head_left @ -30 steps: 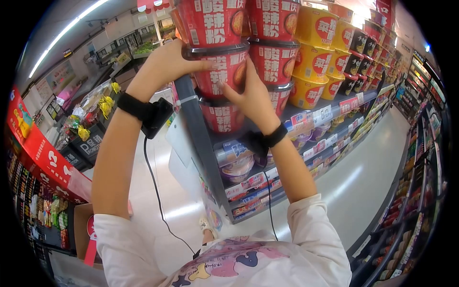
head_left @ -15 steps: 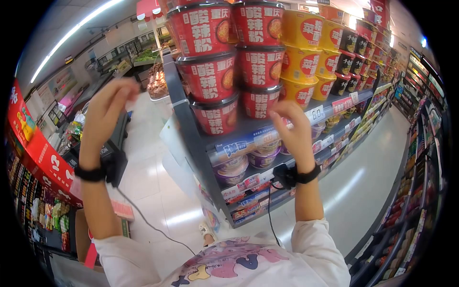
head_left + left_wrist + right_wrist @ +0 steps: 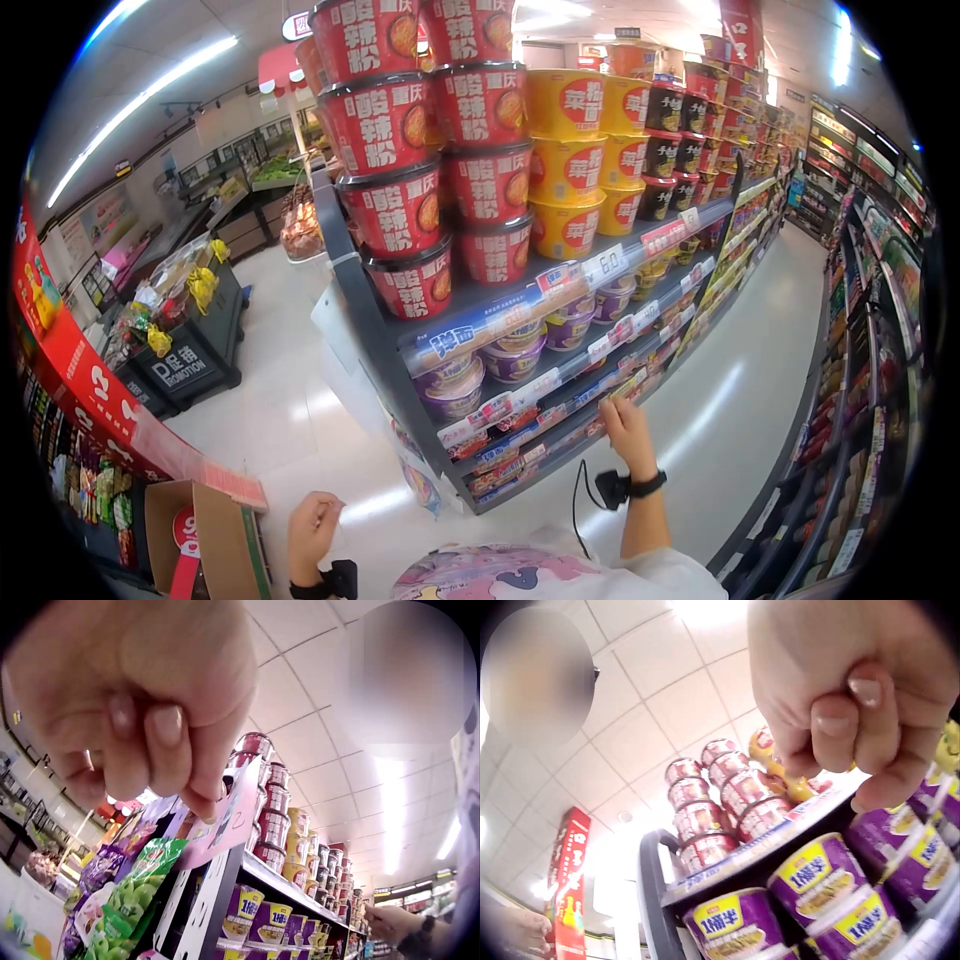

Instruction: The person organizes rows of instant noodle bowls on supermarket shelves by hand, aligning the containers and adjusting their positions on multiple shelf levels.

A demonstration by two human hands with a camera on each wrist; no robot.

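My left hand [image 3: 315, 525] hangs low at the left in the head view, away from the shelf, fingers loosely curled around nothing. My right hand [image 3: 629, 437], likewise loosely curled with nothing in it, is in front of the lower tiers of the shelf unit [image 3: 352, 275]. Red noodle cups [image 3: 393, 212] with dark lids stand in tall stacks at the near end of the top shelf. Beside them are yellow noodle tubs [image 3: 563, 168]. Purple noodle cups [image 3: 515, 358] sit one tier below; in the right wrist view they appear behind the right hand.
A cardboard box [image 3: 228, 535] stands on the floor at lower left. Beyond it are a red display [image 3: 90, 370] and a dark promotion bin [image 3: 190, 360]. Another stocked shelf [image 3: 860, 400] lines the aisle's right side. Green snack bags [image 3: 139, 892] hang at the shelf end.
Both hands have let go of a red cup in the stack, drawn apart and dropped down toward the body. The head view has shifted, showing more of the stacks' tops.
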